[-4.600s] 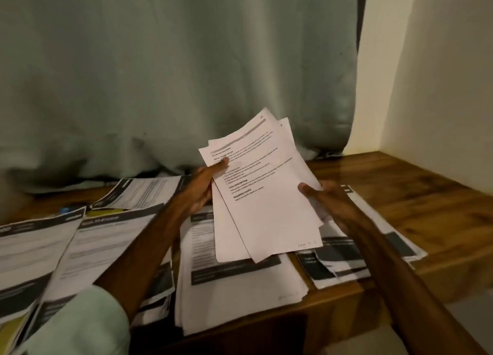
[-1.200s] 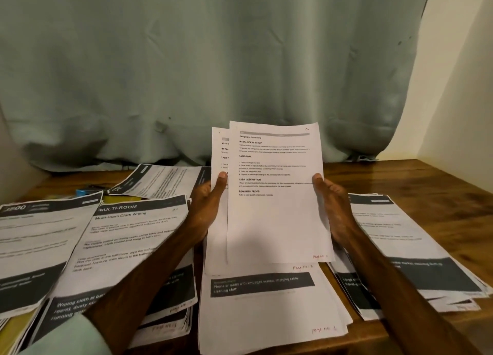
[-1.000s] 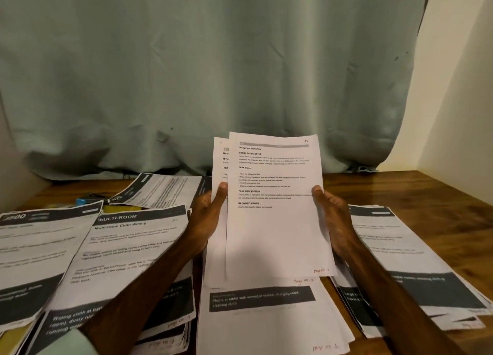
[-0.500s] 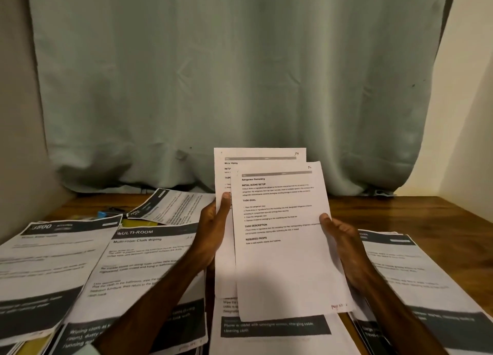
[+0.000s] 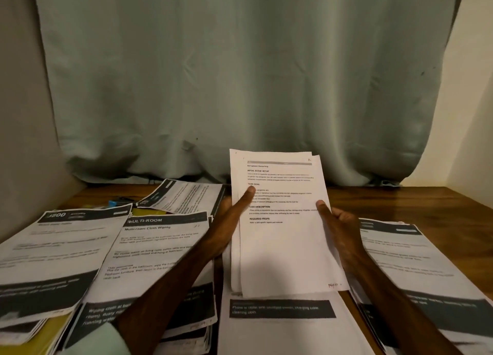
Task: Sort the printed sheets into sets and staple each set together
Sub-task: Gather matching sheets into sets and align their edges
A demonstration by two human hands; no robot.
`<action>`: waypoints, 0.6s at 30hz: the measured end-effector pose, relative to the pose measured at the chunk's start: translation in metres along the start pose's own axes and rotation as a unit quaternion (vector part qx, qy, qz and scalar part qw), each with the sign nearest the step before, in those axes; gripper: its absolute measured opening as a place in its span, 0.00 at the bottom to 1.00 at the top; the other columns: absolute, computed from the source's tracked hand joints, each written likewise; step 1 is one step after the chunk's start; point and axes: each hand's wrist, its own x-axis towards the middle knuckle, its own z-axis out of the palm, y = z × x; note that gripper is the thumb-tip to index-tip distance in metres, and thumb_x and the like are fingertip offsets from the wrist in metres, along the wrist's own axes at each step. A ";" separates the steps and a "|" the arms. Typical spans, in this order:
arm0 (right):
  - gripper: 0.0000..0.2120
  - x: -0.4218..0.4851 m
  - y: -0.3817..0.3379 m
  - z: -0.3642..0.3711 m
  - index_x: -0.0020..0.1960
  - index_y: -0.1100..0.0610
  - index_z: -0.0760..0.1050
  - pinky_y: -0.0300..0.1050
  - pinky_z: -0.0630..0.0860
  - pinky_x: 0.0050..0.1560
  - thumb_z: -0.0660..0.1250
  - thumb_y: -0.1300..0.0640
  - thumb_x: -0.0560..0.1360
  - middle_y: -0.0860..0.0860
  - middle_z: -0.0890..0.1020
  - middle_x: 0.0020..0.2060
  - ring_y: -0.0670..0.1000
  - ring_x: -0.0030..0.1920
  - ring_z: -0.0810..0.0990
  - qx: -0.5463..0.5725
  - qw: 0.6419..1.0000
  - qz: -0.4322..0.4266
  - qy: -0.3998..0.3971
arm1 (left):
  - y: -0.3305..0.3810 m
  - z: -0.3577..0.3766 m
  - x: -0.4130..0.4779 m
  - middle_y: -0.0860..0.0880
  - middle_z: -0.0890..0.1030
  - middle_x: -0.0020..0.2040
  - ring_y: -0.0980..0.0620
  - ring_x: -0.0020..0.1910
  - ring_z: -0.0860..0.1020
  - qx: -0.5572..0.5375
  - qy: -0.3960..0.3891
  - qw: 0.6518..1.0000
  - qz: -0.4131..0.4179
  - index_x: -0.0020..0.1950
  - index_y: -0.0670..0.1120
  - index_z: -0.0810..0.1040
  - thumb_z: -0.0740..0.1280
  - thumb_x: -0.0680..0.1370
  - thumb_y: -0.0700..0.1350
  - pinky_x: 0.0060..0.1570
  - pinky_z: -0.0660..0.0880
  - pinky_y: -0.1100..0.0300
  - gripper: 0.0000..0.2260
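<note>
- The held sheets [image 5: 282, 250], fanned and tilted a few seconds ago and then offset with the rear page poking up and to the left, are now almost squared. Only thin edges show behind the front page.
- The left hand [image 5: 226, 226] has slid its thumb from the front page's left edge onto the printed face.
- The view has lifted: more curtain [image 5: 240, 74] shows, and the paper piles [image 5: 160, 248] sit lower in the frame.

head cam | worn, looking forward-down | close over held sheets [image 5: 285, 248] | table [image 5: 400, 202], curtain [image 5: 240, 74] beyond
</note>
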 end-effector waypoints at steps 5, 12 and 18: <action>0.19 -0.011 -0.020 0.008 0.35 0.61 0.76 0.31 0.72 0.26 0.73 0.48 0.77 0.51 0.83 0.32 0.42 0.25 0.80 -0.030 1.000 0.005 0.003 | 0.001 -0.009 -0.001 0.48 0.86 0.57 0.50 0.53 0.86 0.058 0.005 0.998 -0.024 0.63 0.49 0.80 0.73 0.80 0.45 0.52 0.83 0.55 0.12; 0.16 -0.028 -0.061 0.047 0.44 0.61 0.80 0.33 0.77 0.35 0.70 0.48 0.79 0.48 0.86 0.37 0.43 0.34 0.83 0.030 0.996 0.012 -0.083 | 0.032 -0.047 -0.007 0.46 0.85 0.59 0.47 0.55 0.85 0.118 0.040 0.992 -0.028 0.66 0.43 0.80 0.72 0.80 0.44 0.60 0.81 0.48 0.15; 0.02 -0.057 -0.075 0.110 0.54 0.52 0.78 0.34 0.79 0.36 0.68 0.57 0.82 0.43 0.86 0.47 0.45 0.40 0.87 -0.003 0.978 -0.005 -0.208 | 0.090 -0.123 -0.033 0.38 0.82 0.63 0.39 0.59 0.83 0.123 0.102 0.987 -0.001 0.66 0.34 0.78 0.69 0.82 0.39 0.61 0.80 0.45 0.15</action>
